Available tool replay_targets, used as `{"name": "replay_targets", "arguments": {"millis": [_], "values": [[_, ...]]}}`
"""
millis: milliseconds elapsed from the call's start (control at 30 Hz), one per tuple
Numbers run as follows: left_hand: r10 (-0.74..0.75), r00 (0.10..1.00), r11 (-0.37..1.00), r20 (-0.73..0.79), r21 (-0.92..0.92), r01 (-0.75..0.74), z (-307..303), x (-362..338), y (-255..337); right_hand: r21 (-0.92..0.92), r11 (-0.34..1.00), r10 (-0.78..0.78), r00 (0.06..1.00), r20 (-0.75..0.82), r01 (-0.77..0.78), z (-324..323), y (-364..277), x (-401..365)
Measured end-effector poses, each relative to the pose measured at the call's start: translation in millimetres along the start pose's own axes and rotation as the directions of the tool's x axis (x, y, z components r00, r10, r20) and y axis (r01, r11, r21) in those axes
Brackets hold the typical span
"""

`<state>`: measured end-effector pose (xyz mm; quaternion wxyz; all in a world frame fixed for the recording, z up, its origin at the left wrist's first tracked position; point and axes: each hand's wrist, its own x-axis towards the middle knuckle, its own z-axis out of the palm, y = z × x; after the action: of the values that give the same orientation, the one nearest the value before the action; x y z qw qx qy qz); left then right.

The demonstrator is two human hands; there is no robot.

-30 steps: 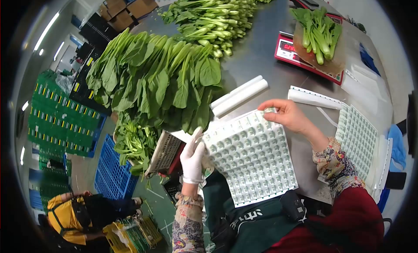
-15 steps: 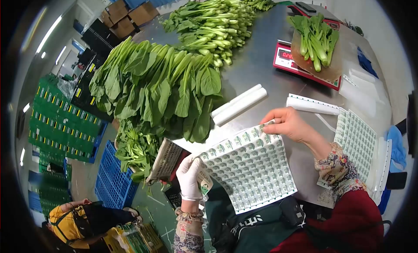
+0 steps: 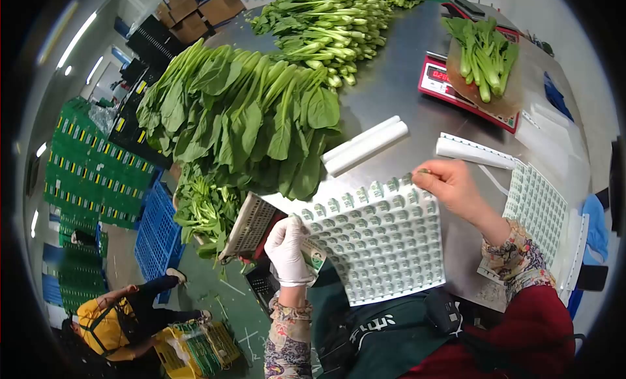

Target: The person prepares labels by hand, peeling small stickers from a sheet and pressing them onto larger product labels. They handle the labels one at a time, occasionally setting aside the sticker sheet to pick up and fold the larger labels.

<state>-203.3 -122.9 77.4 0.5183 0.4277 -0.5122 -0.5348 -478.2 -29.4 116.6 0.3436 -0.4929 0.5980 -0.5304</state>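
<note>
Between my hands hangs a sheet of stickers (image 3: 385,248), white with rows of small green-and-white labels. My left hand (image 3: 287,252), in a white glove, grips its upper left corner with closed fingers. Bare, my right hand (image 3: 450,186) pinches at its upper right corner, a bit of green label showing at the fingertips. Along the top edge the labels stand up from the sheet. A card with a green print (image 3: 315,258) shows beside the glove. Beyond the sheet lie white paper rolls (image 3: 365,145) on the steel table (image 3: 385,95).
Leafy greens (image 3: 241,118) are heaped at the table's left. A red scale (image 3: 438,79) at the back right carries a bunch of greens (image 3: 486,59). Another sticker sheet (image 3: 538,206) lies on the right. A crate (image 3: 248,226) stands below the heap; a person in yellow (image 3: 107,323) bends at lower left.
My right hand has moved slightly right and up at the sheet's corner, and the top row of labels now stands up more. The person in yellow has shifted. The whole view has tilted a little.
</note>
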Motion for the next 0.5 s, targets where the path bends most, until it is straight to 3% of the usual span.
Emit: {"name": "replay_targets", "arguments": {"millis": [100,133,367,500], "values": [[-0.070,0.998,0.998,-0.005,-0.008,0.070,2,4,-6,0.155,0.984,0.073,0.989,0.130,-0.093,-5,-5,0],[-0.081,0.996,0.996,0.028,-0.045,0.082,2,6,-8,0.069,0.996,0.053,0.986,0.158,-0.065,-7,-4,0],[-0.108,0.985,0.987,0.132,-0.108,0.122,14,9,-12,0.116,0.988,0.091,0.989,0.115,-0.104,-10,9,8],[-0.097,0.993,0.995,0.071,0.036,0.095,14,14,-19,-0.225,0.971,0.116,0.984,0.137,-0.083,-17,19,9]]}}
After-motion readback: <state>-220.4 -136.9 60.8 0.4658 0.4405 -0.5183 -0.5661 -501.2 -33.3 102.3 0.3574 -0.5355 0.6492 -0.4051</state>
